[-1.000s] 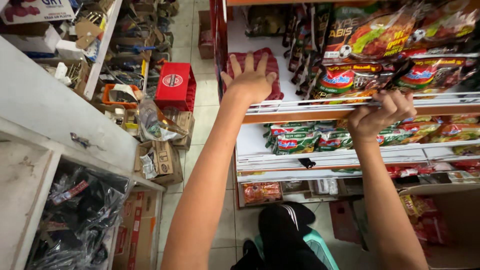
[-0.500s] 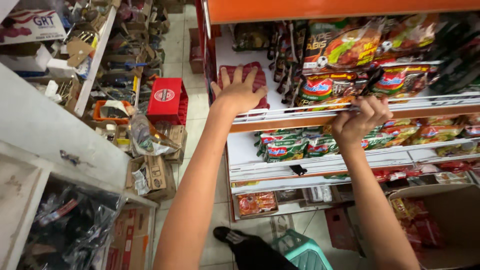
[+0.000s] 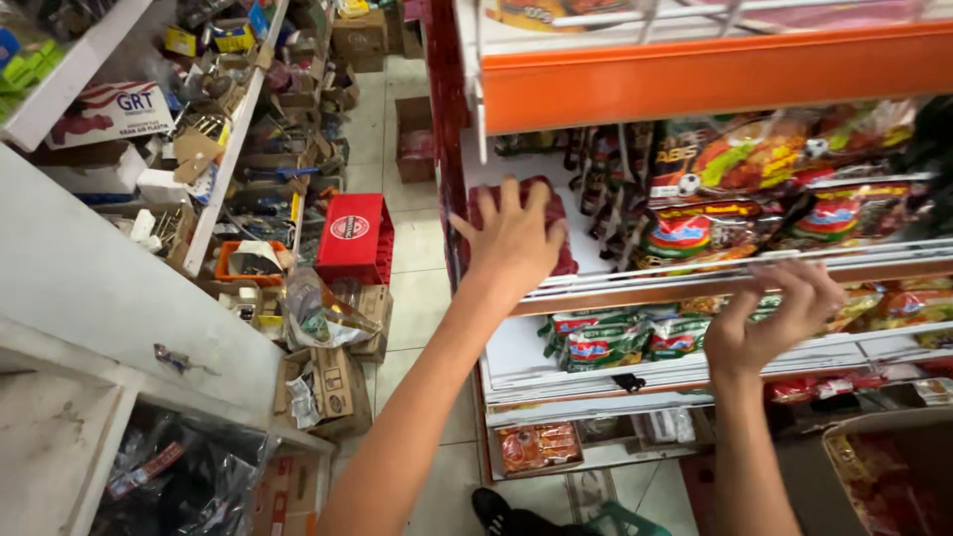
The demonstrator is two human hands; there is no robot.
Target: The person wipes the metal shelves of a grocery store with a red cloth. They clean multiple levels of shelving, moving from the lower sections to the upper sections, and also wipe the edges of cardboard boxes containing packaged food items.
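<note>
- Far left: cluttered aisle, a red crate (image 3: 353,236) on the floor, cartons around it.
- Left hand (image 3: 514,238) lies flat, fingers spread, pressing a dark red cloth (image 3: 556,213) onto the white shelf (image 3: 596,260) at its bare left end. No closed grasp; palm pins the cloth.
- Step, as I judge it: wiping the shelf.
- Snack packets (image 3: 740,203) crowd the shelf further right.
- Right hand (image 3: 769,318) hooks fingers over the wire rail (image 3: 874,253), holding it, apparently for support.
- Next move calls for working the cloth rightward, clear of the packets.
</note>
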